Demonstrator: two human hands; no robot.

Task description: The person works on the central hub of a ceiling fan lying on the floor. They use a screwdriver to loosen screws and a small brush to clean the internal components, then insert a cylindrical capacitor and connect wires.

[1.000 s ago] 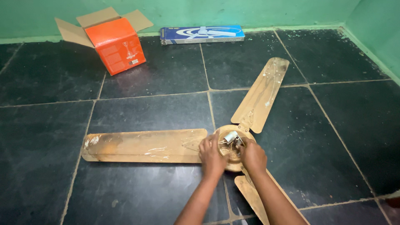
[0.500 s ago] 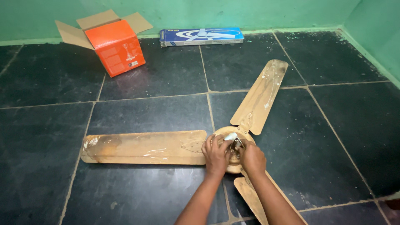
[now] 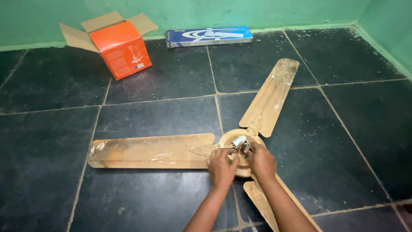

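Landmark for all positions: the round motor hub (image 3: 240,148) of a tan ceiling fan (image 3: 206,150) lying flat on the dark tiled floor (image 3: 150,116).

Packages: an orange cardboard box (image 3: 124,49) with its brown flaps open stands far up and left of the hub, near the green wall (image 3: 214,10). A long, flat blue-and-white carton (image 3: 209,36) lies well beyond the hub, against the base of the same wall and to the right of the orange box. Printing on both is present but not recorded.

Fan: one blade (image 3: 150,151) extends left from the hub; a second blade (image 3: 272,96) extends up and right; a third blade (image 3: 268,202) runs down and right and passes under the right forearm, its far end cut off by the frame edge. Blade surfaces are scuffed and stained.

Grip: the left hand (image 3: 221,165) rests on the near-left edge of the hub, fingers curled. The right hand (image 3: 262,161) sits on the near-right edge, fingers bent inward toward the hub centre. A small silvery cylindrical part (image 3: 238,141) with thin wires sits on top of the hub just beyond both hands. Whether either hand pinches the wires or merely touches the hub cannot be determined; the fingertips are hidden by the knuckles.

Hub centre is partly covered by both hands.
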